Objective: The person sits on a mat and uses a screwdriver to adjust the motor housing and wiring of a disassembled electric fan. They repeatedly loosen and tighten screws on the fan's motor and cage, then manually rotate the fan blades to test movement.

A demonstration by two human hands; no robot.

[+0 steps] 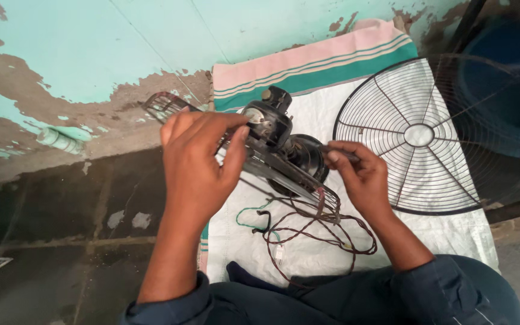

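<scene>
Two bare hands over white woven sacking [392, 235]: nearest, tangled brown wires [326, 232]; left hand [197, 162] gripping dark wire rear guard [284, 171] of black fan motor [284, 135]; right hand [362, 174] pinching thin dark tool [339, 151]. Far right, round wire grille [428, 135] lying flat.

black fan motor [290, 153] with its rear wire guard [260, 159] still on, tilted over the white cloth's [452, 235] middle, tangled brown wires [320, 232] trailing toward the near edge
</scene>
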